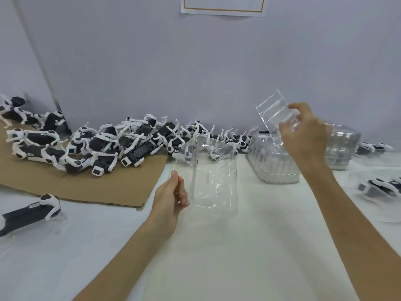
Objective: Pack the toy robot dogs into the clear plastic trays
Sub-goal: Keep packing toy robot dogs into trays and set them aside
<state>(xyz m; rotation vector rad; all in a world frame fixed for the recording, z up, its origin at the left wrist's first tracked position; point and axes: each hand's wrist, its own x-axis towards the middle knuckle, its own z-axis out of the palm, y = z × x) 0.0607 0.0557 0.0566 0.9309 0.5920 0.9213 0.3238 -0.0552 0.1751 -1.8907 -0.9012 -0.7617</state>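
Brown cardboard sheet (86, 185) lies flat at nine o'clock on the white table (238, 246). Up at twelve o'clock, an orange-bordered paper (223, 3) hangs on the grey wall (152, 61).

A clear plastic tray (213, 177) is held at its left edge by the left hand (173, 196) over the white table (238, 246). A second clear tray (274, 114) is gripped by the right hand (303, 131) and held up above a stack of trays (275, 170) near the wall. A pile of black-and-white toy robot dogs (108, 144) is heaped on a sheet of cardboard (97, 187) at the left, and a single dog (28, 211) is seen on the table in front of the cardboard.
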